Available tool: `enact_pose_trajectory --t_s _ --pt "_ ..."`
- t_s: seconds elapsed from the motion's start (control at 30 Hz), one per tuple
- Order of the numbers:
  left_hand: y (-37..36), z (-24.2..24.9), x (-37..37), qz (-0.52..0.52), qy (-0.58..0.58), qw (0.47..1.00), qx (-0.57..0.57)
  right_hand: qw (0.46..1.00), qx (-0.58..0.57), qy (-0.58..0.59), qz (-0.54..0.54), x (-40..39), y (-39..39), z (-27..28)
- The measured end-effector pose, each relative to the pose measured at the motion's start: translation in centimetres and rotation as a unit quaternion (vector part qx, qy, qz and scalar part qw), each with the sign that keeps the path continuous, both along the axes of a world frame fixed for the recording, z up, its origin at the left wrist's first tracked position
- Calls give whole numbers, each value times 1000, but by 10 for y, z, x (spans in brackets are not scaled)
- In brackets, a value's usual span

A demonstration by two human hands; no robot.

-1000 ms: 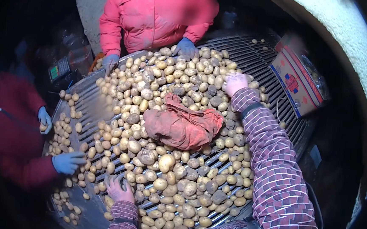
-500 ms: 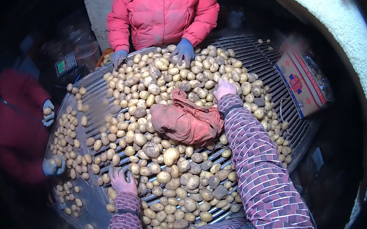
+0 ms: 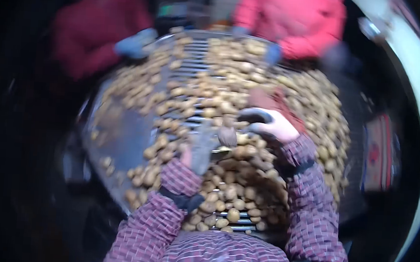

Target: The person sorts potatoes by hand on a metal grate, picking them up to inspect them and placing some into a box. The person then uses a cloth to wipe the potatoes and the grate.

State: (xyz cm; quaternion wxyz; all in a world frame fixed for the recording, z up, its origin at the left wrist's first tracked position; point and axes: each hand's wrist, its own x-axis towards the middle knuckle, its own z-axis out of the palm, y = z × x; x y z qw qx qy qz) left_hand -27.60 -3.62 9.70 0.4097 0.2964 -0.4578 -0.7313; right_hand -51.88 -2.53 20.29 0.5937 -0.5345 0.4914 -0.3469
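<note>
Motion blurs the view. My left hand point(image 3: 196, 152) is over the potatoes, fingers stretched forward and its grey palm side turned inward. To the right, my right hand point(image 3: 278, 127) has its thumb and fingers apart in a curve; the space between them looks dark, with no held thing to make out. A brownish potato point(image 3: 227, 136) shows between the two hands, touching neither as far as I can tell. Just beyond my right hand is the crumpled reddish cloth point(image 3: 287, 107). Potatoes point(image 3: 234, 201) lie under and around both hands.
A slatted metal table point(image 3: 118, 124) carries the potatoes. Across it stand a person in a bright pink jacket point(image 3: 305, 21) and one in a dark red jacket point(image 3: 100, 31), both with bluish gloves. A printed carton point(image 3: 379, 152) stands at the right, near a pale curved edge point(image 3: 418, 72).
The view has swung, so the table and people appear shifted right. My right hand has drawn back from the far potatoes to near the cloth; both hands are now closer together.
</note>
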Motion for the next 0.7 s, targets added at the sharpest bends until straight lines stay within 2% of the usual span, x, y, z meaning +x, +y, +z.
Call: enact_pose_trajectory --t_s 0.03,0.07,0.1,0.13,0.17,0.2,0.23,0.27,0.3,0.33,0.4,0.43,0.5,0.53,0.6,0.67,0.7 --pt "7 -2 17 -6 116 988 105 996 -11 85 -20 17 -7 -3" --pt "15 -3 32 -1 226 951 211 991 -66 99 -63 26 -11 -26" --pt "17 -25 41 0 260 941 217 985 -78 128 -85 28 -15 -45" --pt "23 -44 59 -1 262 946 192 989 -71 97 -88 33 -12 -73" --pt "28 -56 73 20 317 921 227 984 -79 145 -67 38 -13 -92" --pt "32 -76 85 75 314 911 257 990 -19 124 -58 38 -17 -125" --pt "36 -99 110 152 290 910 254 977 -88 194 8 53 -25 -166" --pt "46 -109 132 206 276 906 247 967 -120 225 8 63 -22 -191" --pt "58 -132 153 261 296 884 252 928 -194 317 35 71 -23 -214" --pt "79 -118 188 314 274 856 305 873 -275 400 50 82 -19 -229" --pt "134 -112 244 432 249 815 294 834 -263 476 89 97 -7 -265" --pt "165 -108 266 488 231 789 293 754 -276 586 114 107 8 -265" --pt "228 -133 302 566 213 754 258 746 -280 594 111 109 11 -281" --pt "253 -146 312 599 206 724 273 747 -274 597 105 107 9 -280" --pt "316 -194 328 630 291 664 278 732 -269 618 102 107 9 -284" --pt "350 -236 318 716 297 524 354 716 -257 641 98 102 5 -294" --pt "366 -257 310 732 302 473 386 714 -277 636 98 98 2 -302"
